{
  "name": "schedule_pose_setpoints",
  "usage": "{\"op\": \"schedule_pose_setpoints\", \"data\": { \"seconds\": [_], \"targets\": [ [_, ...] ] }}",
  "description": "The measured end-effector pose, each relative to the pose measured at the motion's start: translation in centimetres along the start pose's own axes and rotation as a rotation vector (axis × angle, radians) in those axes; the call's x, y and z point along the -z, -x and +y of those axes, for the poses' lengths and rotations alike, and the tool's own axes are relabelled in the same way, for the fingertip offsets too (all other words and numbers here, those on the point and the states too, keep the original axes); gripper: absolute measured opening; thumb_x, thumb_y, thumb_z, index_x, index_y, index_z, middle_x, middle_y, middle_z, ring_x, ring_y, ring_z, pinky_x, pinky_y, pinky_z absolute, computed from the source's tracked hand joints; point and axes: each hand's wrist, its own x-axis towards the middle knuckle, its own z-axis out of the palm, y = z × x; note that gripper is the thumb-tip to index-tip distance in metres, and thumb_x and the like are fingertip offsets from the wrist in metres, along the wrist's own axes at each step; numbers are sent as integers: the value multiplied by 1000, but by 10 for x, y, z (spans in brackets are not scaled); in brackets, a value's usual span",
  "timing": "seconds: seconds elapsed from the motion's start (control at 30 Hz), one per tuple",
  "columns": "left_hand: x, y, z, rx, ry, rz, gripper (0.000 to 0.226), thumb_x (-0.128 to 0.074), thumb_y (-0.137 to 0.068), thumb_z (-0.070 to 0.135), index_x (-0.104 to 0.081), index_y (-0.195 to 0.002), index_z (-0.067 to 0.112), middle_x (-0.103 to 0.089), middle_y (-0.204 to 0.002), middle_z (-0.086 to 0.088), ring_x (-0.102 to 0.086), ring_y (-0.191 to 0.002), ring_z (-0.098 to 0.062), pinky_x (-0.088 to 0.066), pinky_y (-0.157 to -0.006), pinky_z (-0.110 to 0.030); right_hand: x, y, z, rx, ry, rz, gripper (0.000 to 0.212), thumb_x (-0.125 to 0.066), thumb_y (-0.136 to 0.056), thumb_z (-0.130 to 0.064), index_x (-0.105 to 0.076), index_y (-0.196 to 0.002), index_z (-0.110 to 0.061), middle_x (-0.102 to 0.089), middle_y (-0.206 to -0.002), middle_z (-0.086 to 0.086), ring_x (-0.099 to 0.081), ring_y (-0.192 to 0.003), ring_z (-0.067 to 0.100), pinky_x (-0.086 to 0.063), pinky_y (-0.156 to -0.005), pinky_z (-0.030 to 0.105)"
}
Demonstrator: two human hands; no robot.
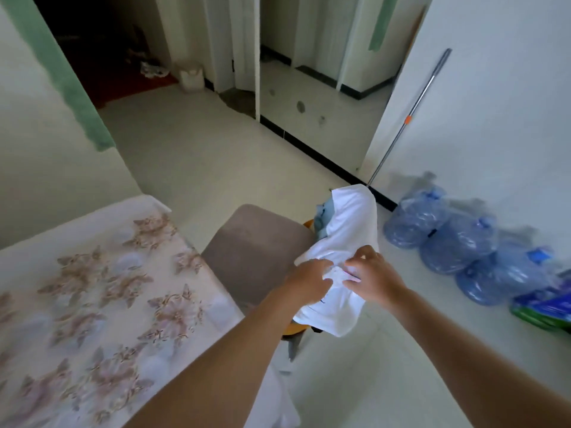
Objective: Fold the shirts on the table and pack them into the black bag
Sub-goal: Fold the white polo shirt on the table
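Both hands are out past the worktop edge, working on a white shirt that's draped over something low next to the padded chair. The left hand has its fingers curled into the cloth, gripping a bunch of it. The right hand looks like it's pinching a fold between thumb and forefinger, other fingers bent above it.

Where it could go sideways: the shirt is bunched and hangs loose, so it looks ready to slip to the floor if either grip lets go. Stuffing it in this crumpled would also undo any folding. The black bag isn't plainly visible. There's a dark sliver under the shirt's lower edge, but nobody could say that's it, so aiming for the opening is guesswork with the cloth covering everything.

Counts:
- 1 white shirt, plus 1 light blue garment peeking out behind it
- 0 shirts showing on the flowered worktop
- 1 chair, 1 orange stool partly hidden
- 3 big blue water jugs along the wall that can be made out, maybe more
- 1 mop handle
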Motion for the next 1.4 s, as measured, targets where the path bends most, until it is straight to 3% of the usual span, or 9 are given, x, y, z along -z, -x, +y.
{"op": "schedule_pose_setpoints", "data": {
  "seconds": [0.13,0.27,0.4,0.53,0.77,0.9,1.1,1.2,1.4],
  "targets": [
    [-20,-31,6,27,-148,-42,61,-54,-98,35,-29,-153,27,-38,-153,-1,-42,-135,-25,-37,-108,-34,-14,-11,17,81,15,36,18,-64,-90,-38,-75,-102,-30,-54,-111,-1,-52,-97,24,-45,-86,33],
    [-17,-43,8,38,3,205,28,-50,-99,37,-61,-121,23,-61,-117,-2,-60,-109,-26,-48,-90,-36,-12,-15,18,56,-366,186,11,-55,-99,-22,-63,-100,-15,-65,-96,0,-58,-89,24,-43,-76,34],
    [19,-37,27,-46,12,326,17,-41,-103,29,-54,-107,19,-62,-100,-5,-58,-96,-28,-46,-78,-37,16,-18,8,42,-623,180,20,-58,-97,-32,-47,-111,-21,-62,-89,-8,-59,-76,17,-44,-66,31],
    [58,-22,46,-94,53,437,13,-40,-100,22,-51,-106,20,-58,-92,0,-56,-88,-26,-40,-68,-33,37,-40,-1,31,-292,150,42,-67,-82,-42,-61,-122,-32,-61,-97,-9,-61,-94,18,-43,-84,31],
    [97,-3,38,-49,-17,630,24,-44,-100,20,-50,-123,23,-65,-106,-5,-60,-98,-32,-37,-73,-30,78,-63,-21,-153,-401,194,24,-42,-97,-17,-57,-116,-21,-64,-109,9,-56,-91,32,-37,-69,33],
    [109,11,43,-155,110,428,73,-66,-89,25,-26,-145,48,-54,-125,16,-54,-102,-10,-37,-85,-19,108,-65,-44,-59,-604,352,28,-41,-95,-10,-55,-118,-16,-65,-104,5,-59,-98,29,-42,-73,34],
    [126,20,28,-61,121,652,46,-42,-84,4,-71,-102,35,-71,-99,10,-64,-91,-16,-51,-77,-28,102,-54,-45,76,-427,62,67,-72,-77,-25,-44,-138,-31,-58,-106,1,-59,-99,21,-45,-83,30],
    [137,40,12,-42,48,676,50,-40,-81,-1,-72,-99,32,-67,-106,10,-59,-93,-15,-43,-73,-24,83,-51,-40,-74,-56,63,37,-59,-92,-43,-63,-124,-24,-59,-119,7,-52,-117,30,-38,-96,38],
    [155,90,-31,-18,-47,811,41,-44,-90,6,-71,-109,31,-61,-114,5,-62,-98,-22,-47,-79,-29,97,-31,-126,0,-425,230,35,-42,-103,-35,-54,-124,-10,-67,-114,16,-59,-109,37,-46,-86,39]
  ]
}}
